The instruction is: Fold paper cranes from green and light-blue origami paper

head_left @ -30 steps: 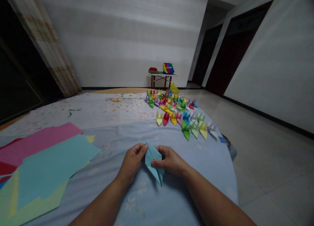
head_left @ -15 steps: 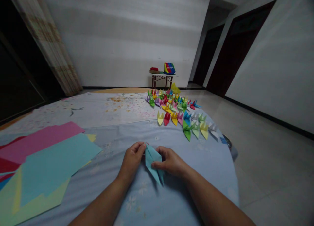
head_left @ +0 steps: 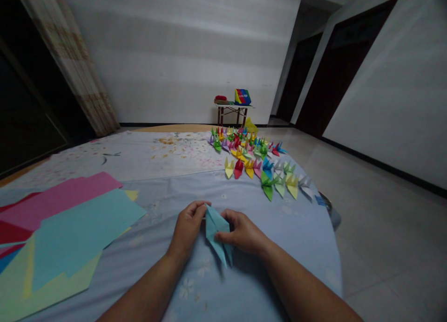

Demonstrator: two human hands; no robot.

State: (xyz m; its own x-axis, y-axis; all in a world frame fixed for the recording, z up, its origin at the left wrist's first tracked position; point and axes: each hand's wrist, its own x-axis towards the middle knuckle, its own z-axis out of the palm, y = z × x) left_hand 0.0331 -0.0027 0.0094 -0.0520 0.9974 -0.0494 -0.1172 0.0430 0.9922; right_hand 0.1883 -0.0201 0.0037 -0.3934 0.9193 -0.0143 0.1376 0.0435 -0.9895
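A half-folded light blue paper (head_left: 216, 233) stands between my hands just above the pale blue sheet (head_left: 195, 284) in front of me. My left hand (head_left: 187, 229) pinches its upper left edge with fingers closed. My right hand (head_left: 243, 232) grips its right side, thumb pressed on the fold. The paper's long point hangs down toward me.
Large flat sheets of coloured paper (head_left: 66, 229) in pink, teal, red and pale green lie at the left. Several folded paper cranes (head_left: 258, 161) stand in rows at the far right of the cloth. A small table (head_left: 232, 112) with a colourful box stands by the back wall. Tiled floor (head_left: 380, 219) lies at right.
Both hands have kept hold of the blue paper and barely shifted; the view has drifted slightly.
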